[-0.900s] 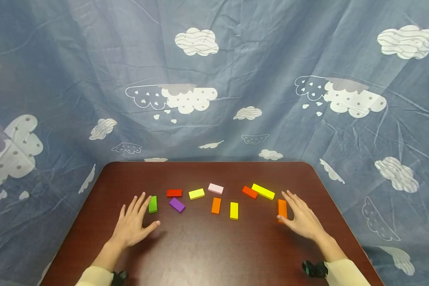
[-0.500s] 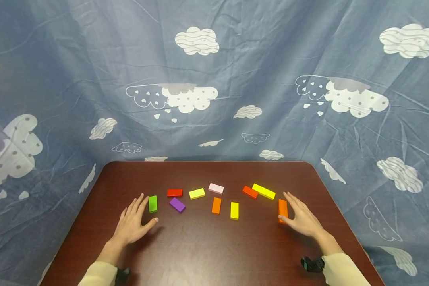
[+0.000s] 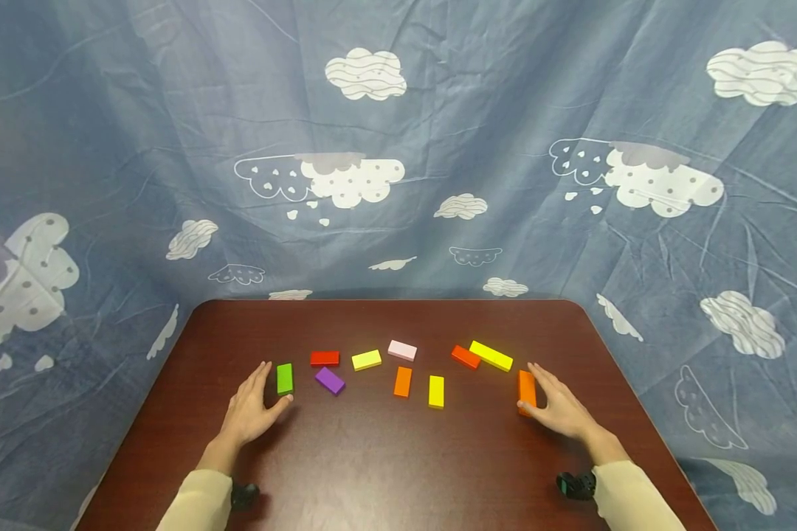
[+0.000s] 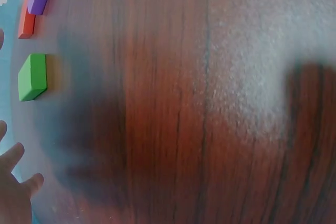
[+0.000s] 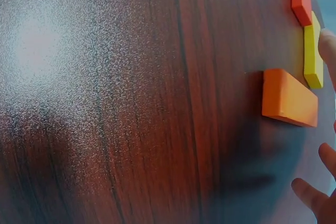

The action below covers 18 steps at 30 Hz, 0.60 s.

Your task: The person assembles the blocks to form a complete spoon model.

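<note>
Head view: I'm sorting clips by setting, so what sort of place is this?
Probably a screened-off tabletop workspace indoors: cloud-print cloth hangs behind and beside a brown table, on which coloured blocks lie spread out. The room beyond is hidden.

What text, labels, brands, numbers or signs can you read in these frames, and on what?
None readable.
Blocks: no lettering on the faces that show.
Table: wood grain and glare, no text seen.
Backdrop: printed clouds and hearts, no words seen.
Dark wrist device on the right: too small to tell; same for the left one.
</note>
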{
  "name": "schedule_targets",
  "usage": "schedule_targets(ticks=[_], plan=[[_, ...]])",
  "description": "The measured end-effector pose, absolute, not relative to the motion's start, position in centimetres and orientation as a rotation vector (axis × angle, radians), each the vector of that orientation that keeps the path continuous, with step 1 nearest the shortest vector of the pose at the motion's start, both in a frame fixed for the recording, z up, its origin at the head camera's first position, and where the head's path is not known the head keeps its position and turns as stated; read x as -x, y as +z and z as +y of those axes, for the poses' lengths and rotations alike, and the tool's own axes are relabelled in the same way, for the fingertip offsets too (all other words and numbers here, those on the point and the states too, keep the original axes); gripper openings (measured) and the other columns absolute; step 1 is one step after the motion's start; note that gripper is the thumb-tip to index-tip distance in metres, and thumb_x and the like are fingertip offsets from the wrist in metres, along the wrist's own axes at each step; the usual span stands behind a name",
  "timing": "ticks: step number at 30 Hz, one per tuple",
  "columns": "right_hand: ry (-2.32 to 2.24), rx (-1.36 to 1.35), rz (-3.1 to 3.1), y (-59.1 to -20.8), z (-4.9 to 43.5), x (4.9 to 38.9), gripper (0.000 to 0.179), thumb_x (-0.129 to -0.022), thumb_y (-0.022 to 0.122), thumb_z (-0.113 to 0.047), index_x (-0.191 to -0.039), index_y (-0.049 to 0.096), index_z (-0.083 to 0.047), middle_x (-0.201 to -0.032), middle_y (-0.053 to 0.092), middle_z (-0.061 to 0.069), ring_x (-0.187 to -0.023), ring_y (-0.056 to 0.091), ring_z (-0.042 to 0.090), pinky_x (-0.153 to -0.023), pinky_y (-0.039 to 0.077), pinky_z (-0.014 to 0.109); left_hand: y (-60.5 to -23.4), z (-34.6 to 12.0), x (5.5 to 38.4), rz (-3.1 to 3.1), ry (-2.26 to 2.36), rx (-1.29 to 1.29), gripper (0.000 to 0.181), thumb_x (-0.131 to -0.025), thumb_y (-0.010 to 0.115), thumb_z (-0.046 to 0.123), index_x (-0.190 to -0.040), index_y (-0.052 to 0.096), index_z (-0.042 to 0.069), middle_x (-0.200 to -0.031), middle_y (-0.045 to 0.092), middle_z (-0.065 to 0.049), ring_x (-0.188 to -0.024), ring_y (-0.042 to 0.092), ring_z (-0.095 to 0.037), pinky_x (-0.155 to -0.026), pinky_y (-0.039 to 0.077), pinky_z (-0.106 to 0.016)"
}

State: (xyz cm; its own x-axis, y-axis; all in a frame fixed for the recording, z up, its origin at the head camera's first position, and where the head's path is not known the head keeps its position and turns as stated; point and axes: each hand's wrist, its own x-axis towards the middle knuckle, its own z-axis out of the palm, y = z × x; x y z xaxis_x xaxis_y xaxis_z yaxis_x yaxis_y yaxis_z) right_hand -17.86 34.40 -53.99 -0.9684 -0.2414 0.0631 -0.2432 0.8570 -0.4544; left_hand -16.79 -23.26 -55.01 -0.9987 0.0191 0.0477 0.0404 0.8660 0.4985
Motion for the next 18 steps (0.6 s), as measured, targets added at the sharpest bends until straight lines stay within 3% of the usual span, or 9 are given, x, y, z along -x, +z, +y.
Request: schedule_targets(ticks=[10,18], plan=[[0.759,-0.355,-3.068,-55.1,34.5,18.7,0.086,-0.079,0.069,-0.039,-0.142,0.027,0.003,-0.143,0.028,0.029,-0.124,0.032,0.049,-0.095,0.03,0.065,-55.6,-23.1,17.7,-2.994,-0.885,0.003,0.085,-0.082,0.062,0.046,-0.145,0.022,0.005,-0.149,0.024,-0.018,-0.13,0.028,-0.044,-0.097,0.024,-0.068],[0.627,-0.289,-3.146,-55.1,34.5,19.0,0.088,-0.079,0.066,-0.047,-0.142,0.028,0.0,-0.144,0.03,0.026,-0.123,0.036,0.048,-0.083,0.032,0.071,-55.8,-22.7,18.2,-2.971,-0.893,0.01,0.081,-0.081,0.065,0.037,-0.144,0.025,0.005,-0.146,0.029,-0.02,-0.127,0.032,-0.046,-0.095,0.028,-0.066]])
